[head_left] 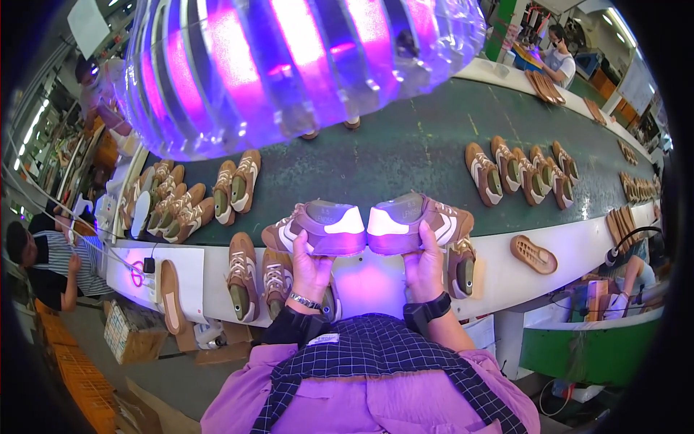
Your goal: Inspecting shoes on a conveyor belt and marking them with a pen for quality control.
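In my left hand [311,273] is a brown sneaker [318,228] with white side stripes and a pale heel patch. My right hand [425,269] grips a matching sneaker [416,224]. Both shoes are raised in front of me, heels toward each other and almost touching, toes pointing outward. Thumbs press near the soles, while most other fingers are hidden beneath the shoes. Closest to my left hand on the white ledge stand two more sneakers [243,278]. Another sneaker [461,267] stands partly behind my right hand.
A ribbed clear lamp guard [303,72] glowing purple hangs overhead. The green conveyor belt [376,159] carries sneakers in groups at left [181,206] and right [531,173]. A loose sole [534,254] lies on the white ledge [578,253]. Other people work at both sides.
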Available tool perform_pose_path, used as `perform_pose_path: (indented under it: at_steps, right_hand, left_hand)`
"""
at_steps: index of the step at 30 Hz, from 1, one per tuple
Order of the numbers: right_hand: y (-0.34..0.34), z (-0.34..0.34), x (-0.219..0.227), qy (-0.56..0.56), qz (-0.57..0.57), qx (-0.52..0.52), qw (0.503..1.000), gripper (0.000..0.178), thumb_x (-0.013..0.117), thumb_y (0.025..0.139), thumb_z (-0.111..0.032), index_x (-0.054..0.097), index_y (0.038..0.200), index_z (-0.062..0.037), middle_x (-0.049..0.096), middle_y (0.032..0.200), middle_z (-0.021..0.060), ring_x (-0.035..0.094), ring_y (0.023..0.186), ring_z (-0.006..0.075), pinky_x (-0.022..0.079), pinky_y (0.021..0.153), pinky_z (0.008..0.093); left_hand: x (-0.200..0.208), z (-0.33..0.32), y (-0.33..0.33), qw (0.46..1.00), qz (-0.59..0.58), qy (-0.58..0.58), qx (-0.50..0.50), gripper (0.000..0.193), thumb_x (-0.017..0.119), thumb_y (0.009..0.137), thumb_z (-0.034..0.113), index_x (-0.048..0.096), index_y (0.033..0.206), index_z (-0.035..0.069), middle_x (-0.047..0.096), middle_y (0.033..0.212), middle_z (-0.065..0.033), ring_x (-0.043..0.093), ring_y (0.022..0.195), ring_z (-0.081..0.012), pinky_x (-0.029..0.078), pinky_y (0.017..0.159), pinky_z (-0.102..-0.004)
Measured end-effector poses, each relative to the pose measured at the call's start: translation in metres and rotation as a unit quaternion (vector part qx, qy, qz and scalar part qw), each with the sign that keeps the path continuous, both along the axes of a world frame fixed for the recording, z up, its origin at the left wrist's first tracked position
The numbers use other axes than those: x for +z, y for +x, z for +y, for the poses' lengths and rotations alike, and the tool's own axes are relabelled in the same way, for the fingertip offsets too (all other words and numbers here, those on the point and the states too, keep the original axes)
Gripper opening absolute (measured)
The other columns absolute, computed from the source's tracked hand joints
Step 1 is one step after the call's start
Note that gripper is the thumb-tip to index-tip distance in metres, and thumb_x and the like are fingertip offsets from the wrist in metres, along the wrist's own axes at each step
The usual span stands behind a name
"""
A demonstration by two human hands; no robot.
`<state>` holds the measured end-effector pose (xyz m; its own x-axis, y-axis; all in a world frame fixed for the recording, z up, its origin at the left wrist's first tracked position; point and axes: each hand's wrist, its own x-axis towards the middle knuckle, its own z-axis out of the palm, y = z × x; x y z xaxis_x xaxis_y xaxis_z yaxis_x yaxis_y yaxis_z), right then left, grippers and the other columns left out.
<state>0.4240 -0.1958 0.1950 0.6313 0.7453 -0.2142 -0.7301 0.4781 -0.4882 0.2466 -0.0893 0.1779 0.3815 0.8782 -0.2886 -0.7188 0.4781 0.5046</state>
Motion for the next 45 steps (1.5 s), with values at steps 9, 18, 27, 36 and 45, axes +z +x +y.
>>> perform_pose_path:
  at_steps: [9,18,27,36,45]
  right_hand:
    - [0.0,0.0,0.002,-0.009,0.018,-0.01,1.0,0.041,0.061,0.089,-0.015,0.047,0.126,-0.0035,0.057,0.12,0.0093,0.057,0.109,0.0211,0.048,0.095,0.0395]
    - [0.001,0.001,-0.001,-0.026,0.023,-0.023,0.999,0.041,0.06,0.09,-0.014,0.046,0.127,-0.0034,0.056,0.121,0.0096,0.056,0.11,0.0211,0.047,0.096,0.0393]
    - [0.001,0.0,-0.004,-0.045,-0.016,-0.025,0.999,0.042,0.06,0.09,-0.016,0.044,0.128,-0.0044,0.055,0.12,0.008,0.056,0.109,0.0199,0.048,0.094,0.0371]
    - [0.004,-0.005,0.001,-0.071,-0.069,-0.05,0.994,0.045,0.064,0.087,-0.015,0.045,0.127,-0.0039,0.055,0.117,0.0066,0.056,0.106,0.0183,0.047,0.093,0.0343]
    - [0.017,-0.022,-0.002,-0.034,-0.014,0.024,0.999,0.045,0.063,0.087,-0.014,0.046,0.126,-0.0008,0.056,0.119,0.0067,0.056,0.106,0.018,0.045,0.095,0.0348]
  left_hand:
    - [-0.001,-0.001,0.003,1.0,0.008,-0.009,-0.007,0.046,0.057,0.088,0.035,0.05,0.126,0.011,0.058,0.12,-0.006,0.056,0.11,-0.0222,0.047,0.094,-0.0419]
    - [-0.005,-0.001,0.004,1.0,0.014,0.007,-0.007,0.046,0.057,0.088,0.036,0.05,0.126,0.01,0.058,0.119,-0.0055,0.057,0.109,-0.0219,0.048,0.093,-0.0409]
    - [-0.002,0.0,0.005,0.998,0.062,0.026,0.022,0.036,0.054,0.091,0.031,0.054,0.118,0.007,0.061,0.111,-0.0038,0.057,0.104,-0.017,0.045,0.092,-0.0337]
    - [-0.001,0.002,0.003,0.993,0.097,0.066,0.004,0.04,0.058,0.09,0.032,0.052,0.12,0.006,0.06,0.113,-0.0045,0.058,0.105,-0.0182,0.047,0.093,-0.0353]
    - [-0.001,0.023,0.005,0.997,0.028,0.063,-0.036,0.047,0.054,0.088,0.027,0.046,0.128,0.004,0.057,0.121,-0.0099,0.057,0.11,-0.0244,0.045,0.098,-0.0399]
